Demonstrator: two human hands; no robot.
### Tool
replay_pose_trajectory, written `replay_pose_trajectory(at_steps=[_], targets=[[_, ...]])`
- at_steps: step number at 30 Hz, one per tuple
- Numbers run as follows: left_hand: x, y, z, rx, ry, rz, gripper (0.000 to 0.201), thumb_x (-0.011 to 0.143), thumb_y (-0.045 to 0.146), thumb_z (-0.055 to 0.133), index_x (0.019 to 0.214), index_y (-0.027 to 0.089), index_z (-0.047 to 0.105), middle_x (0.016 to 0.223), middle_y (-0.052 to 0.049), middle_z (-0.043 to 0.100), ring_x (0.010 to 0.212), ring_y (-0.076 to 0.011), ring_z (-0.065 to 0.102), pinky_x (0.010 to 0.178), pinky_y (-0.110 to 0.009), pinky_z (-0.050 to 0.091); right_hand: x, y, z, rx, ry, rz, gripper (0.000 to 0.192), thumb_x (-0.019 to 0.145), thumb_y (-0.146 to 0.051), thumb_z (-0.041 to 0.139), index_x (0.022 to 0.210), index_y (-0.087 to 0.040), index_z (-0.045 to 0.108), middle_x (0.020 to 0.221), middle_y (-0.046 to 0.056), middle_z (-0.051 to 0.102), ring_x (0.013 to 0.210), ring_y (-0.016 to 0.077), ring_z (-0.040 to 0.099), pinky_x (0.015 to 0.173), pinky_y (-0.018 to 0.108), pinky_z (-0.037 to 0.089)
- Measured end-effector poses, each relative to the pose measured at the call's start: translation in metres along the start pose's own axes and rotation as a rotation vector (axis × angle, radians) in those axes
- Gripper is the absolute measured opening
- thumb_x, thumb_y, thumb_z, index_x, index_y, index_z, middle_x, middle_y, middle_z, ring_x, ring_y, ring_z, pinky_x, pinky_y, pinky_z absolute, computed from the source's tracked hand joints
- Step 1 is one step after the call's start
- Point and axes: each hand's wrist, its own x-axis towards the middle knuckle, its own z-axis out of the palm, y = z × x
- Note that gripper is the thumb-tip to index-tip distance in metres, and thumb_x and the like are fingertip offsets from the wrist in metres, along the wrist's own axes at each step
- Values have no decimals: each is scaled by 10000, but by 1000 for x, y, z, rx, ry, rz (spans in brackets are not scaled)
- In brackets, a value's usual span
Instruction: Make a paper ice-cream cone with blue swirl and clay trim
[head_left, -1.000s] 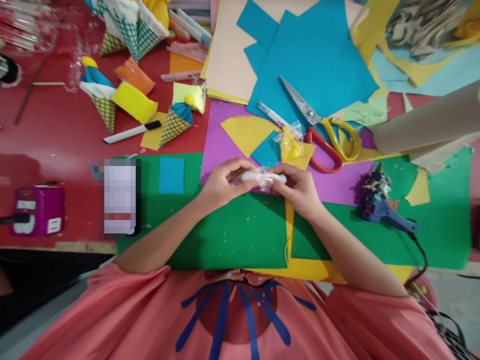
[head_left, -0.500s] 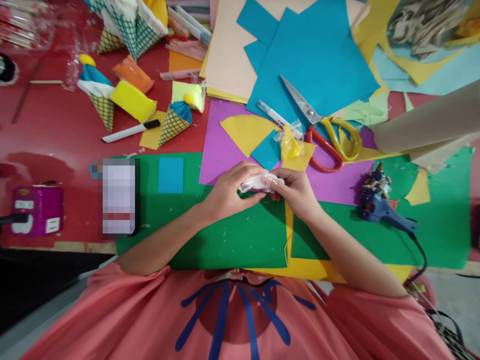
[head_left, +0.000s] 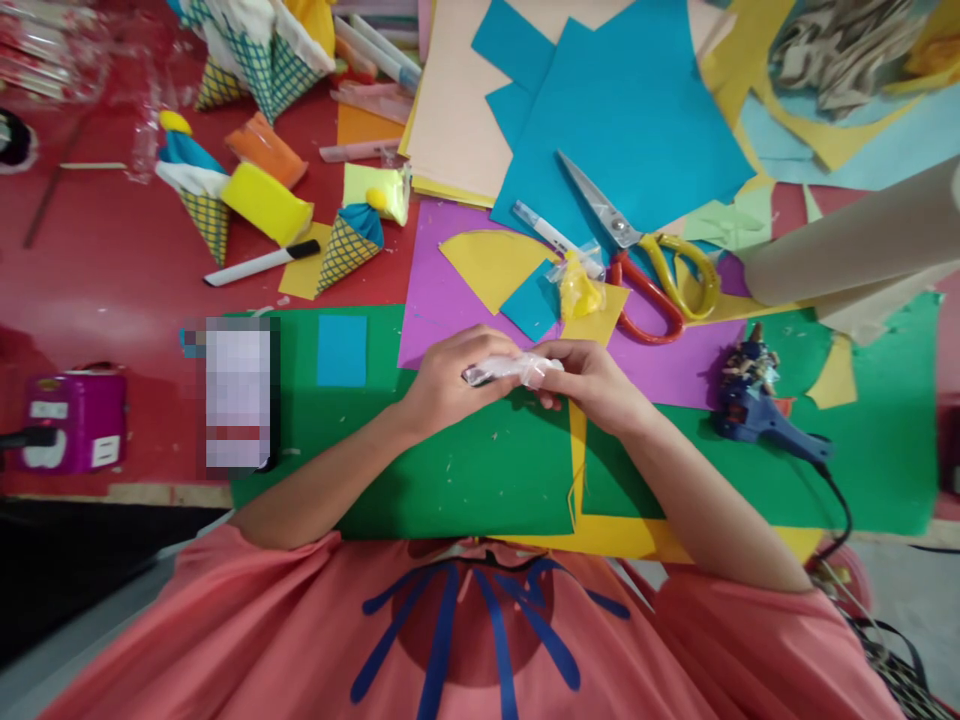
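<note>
Between my two hands is a small clear plastic packet point(head_left: 501, 369) with something white or pale pink inside, perhaps soft clay; I cannot tell exactly. My left hand point(head_left: 454, 378) grips its left part between thumb and fingers. The right end is pinched by my right hand point(head_left: 589, 382), fingers curled. Both hands are just above the green sheet point(head_left: 465, 470). Beyond them lie a yellow paper fan shape point(head_left: 491, 262), a blue paper piece point(head_left: 531, 303), a bag of yellow clay point(head_left: 581, 288) and scissors point(head_left: 626, 235) with red and yellow handles.
A blue glue gun point(head_left: 765, 415) with its cord lies at right, below a large pale paper roll point(head_left: 855, 240). At left are a blurred phone-like thing point(head_left: 238, 395), a marker point(head_left: 262, 263) and small patterned cones point(head_left: 351, 245). Blue sheets point(head_left: 622, 110) are stacked at the back.
The packet has shifted slightly left and turned in my hands, with its left end now sticking out past my left thumb. My fingers have closed in more tightly on it.
</note>
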Motion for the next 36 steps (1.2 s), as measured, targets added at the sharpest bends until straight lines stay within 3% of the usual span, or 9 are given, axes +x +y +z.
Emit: replay_pose_trajectory(at_steps=[9,13,16,21,25,28,31,36], targets=[[1,5,1,49,-17,92,126,846,218,669,967,195,640,912,-42,718,863,-135,683,758,-237,527,-1,4,6,-68,120,-39,336,667,-441,795,728,-128,690,466,-56,521,409,44,427,400,179,295],[3,6,-2,-11,-23,-1,95,837,249,674,912,192,659,884,-30,728,810,-126,680,725,-229,521,0,5,7,-35,142,-44,263,666,-372,781,724,-138,675,472,-55,536,399,46,427,390,183,276],[3,6,-5,-73,-20,-127,118,811,297,688,859,191,669,827,-14,728,713,-114,657,634,-213,498,1,3,5,110,122,-20,233,662,-362,749,697,-162,634,473,-62,521,376,48,394,370,194,253],[3,-3,-10,-132,140,-350,234,756,405,734,829,195,663,696,22,677,510,-66,523,443,-183,374,1,-11,-7,303,218,-103,316,674,-435,668,607,-224,442,528,-60,452,386,58,349,371,228,309],[5,-8,-12,-141,251,-354,279,742,436,753,848,204,641,772,19,689,586,-73,574,500,-182,437,0,-18,-16,231,308,-161,270,731,-485,579,794,-223,575,720,10,630,507,110,543,438,246,423],[8,-6,-13,-138,209,-347,370,728,469,762,955,204,637,915,-14,714,774,-124,665,637,-214,526,-1,-14,-14,166,289,-147,283,746,-396,623,974,-229,631,905,31,707,673,143,660,565,263,524],[9,-3,-15,-178,171,-368,363,746,473,750,971,207,651,964,-34,727,861,-155,691,715,-253,554,-2,-7,-11,185,214,-141,208,749,-327,666,925,-218,644,831,8,687,630,115,640,615,271,549],[8,-14,-21,-223,253,-407,355,792,566,664,809,211,662,684,5,668,614,-113,624,550,-246,491,-2,-5,-8,252,123,-113,270,774,-468,690,850,-216,631,679,-32,538,517,83,493,462,228,437]])
